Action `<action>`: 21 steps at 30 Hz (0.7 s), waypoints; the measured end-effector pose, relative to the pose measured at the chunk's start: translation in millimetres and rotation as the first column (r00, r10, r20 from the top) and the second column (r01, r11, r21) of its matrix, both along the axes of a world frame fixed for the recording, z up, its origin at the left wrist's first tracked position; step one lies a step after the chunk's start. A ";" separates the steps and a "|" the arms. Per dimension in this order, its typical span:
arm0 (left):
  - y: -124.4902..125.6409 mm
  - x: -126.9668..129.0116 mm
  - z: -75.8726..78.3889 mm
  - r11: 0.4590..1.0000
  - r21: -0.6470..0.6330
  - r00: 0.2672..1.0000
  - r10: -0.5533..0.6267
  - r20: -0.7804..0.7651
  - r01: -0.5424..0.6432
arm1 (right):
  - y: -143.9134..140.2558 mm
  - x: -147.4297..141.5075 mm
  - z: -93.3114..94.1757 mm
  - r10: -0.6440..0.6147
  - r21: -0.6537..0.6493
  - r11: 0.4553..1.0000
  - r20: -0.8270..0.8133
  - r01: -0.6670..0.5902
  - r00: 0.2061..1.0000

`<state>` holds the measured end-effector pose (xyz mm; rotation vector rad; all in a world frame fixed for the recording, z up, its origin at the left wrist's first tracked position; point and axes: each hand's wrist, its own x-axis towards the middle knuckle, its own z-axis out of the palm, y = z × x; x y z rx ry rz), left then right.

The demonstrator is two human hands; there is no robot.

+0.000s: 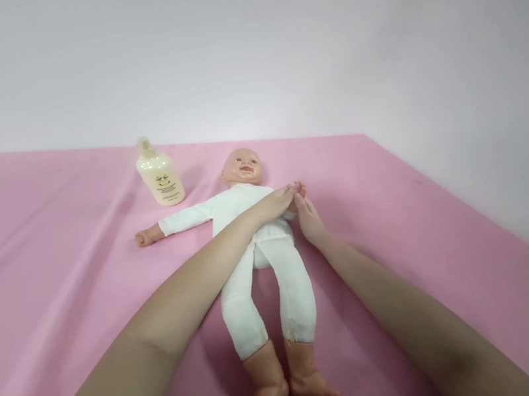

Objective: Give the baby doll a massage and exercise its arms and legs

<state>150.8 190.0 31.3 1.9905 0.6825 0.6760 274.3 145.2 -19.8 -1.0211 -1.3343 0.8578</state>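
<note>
A baby doll in a white cloth body lies on its back, its head toward the far edge and its bare feet toward me. My left hand reaches across the doll's chest, with its fingers closed at the doll's hand on the right side. From the right, my right hand meets it there, its fingers also around that small hand. Most of the doll's arm on this side is hidden behind my hands. The doll's other arm stretches out to the left, untouched.
A pale yellow pump bottle stands left of the doll's head, above its outstretched arm. Beneath everything is a pink cloth with some folds on the left. Beyond its edge lies a white surface.
</note>
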 end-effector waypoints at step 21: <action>-4.3 -1.4 5.3 1.000 -0.009 1.000 -0.006 -0.010 0.006 | -3.1 -1.1 3.6 -0.009 0.008 1.000 0.031 0.009 0.999</action>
